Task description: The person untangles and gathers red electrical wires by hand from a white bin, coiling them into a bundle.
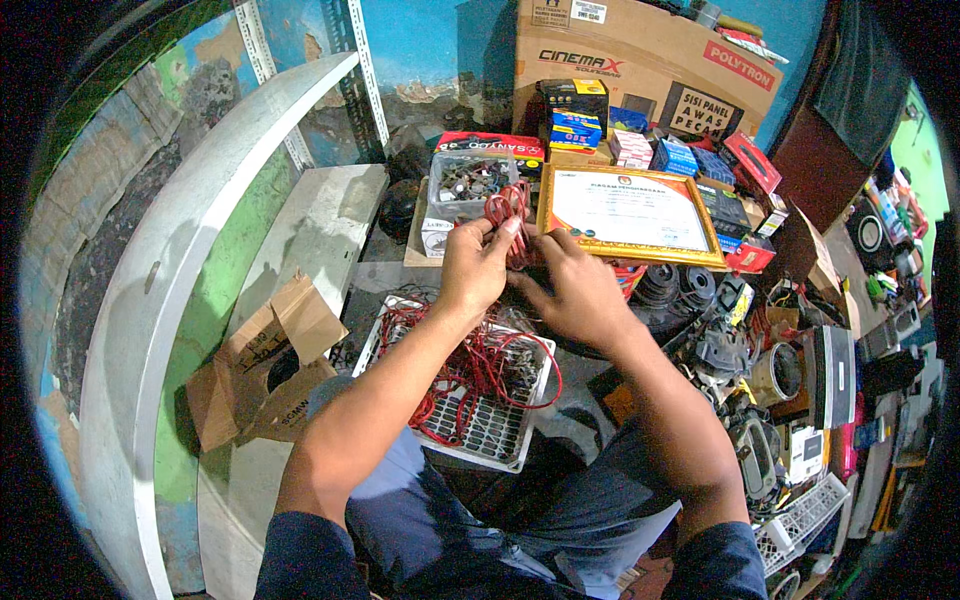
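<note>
My left hand (474, 270) pinches a looped bundle of red cable (504, 206) between thumb and fingers. Close on its right, my right hand (574, 289) has bent fingers near the bundle's lower part; whether they grip the cable is hard to see. Below both hands lies a white plastic basket (517, 450) holding a tangle of red wires (480, 367) and small parts. Behind the bundle stands a clear plastic tub (472, 180) of small components. A gold-framed certificate (630, 214) rests just beyond my right hand.
White metal shelving (225, 180) curves along the left, with a torn cardboard box (255, 367) on it. Small product boxes (577, 127) stand before a large cardboard carton (652, 67). Black speaker-like round parts (660, 285) and piled hardware (724, 349) fill the right side.
</note>
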Demonstrator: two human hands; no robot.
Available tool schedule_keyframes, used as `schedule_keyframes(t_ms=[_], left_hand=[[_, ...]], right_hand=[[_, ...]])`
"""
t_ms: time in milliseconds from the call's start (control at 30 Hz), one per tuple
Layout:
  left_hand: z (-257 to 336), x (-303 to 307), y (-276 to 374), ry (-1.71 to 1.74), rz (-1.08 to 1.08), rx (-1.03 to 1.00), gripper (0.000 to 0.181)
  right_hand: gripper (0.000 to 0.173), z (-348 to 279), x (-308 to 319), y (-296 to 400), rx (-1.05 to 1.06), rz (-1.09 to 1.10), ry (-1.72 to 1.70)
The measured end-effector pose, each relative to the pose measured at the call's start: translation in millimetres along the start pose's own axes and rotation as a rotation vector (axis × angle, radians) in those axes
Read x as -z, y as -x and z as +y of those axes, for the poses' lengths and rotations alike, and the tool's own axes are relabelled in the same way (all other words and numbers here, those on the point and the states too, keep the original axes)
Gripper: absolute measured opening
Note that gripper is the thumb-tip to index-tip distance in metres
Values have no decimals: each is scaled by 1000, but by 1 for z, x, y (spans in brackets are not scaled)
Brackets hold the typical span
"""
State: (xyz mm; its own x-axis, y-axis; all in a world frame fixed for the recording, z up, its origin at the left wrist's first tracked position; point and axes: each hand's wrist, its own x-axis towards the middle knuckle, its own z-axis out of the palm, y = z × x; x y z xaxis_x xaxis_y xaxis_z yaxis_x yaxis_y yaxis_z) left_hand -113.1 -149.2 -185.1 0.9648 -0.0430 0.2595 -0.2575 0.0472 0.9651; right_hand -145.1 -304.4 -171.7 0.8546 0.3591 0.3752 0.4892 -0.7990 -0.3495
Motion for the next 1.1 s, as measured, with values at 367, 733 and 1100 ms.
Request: schedule_keyframes(t_ms=[367,733,1100], left_hand=[[-15,16,-9,-454,-340,-254,49],[1,12,9,-741,-366,-216,46],[22,37,-9,-362,-461,-37,40]], right_hand=[[63,6,22,-1,318,137,95],[27,20,-18,-5,276,-61,337],[27,32,12,-12,188,119,210]])
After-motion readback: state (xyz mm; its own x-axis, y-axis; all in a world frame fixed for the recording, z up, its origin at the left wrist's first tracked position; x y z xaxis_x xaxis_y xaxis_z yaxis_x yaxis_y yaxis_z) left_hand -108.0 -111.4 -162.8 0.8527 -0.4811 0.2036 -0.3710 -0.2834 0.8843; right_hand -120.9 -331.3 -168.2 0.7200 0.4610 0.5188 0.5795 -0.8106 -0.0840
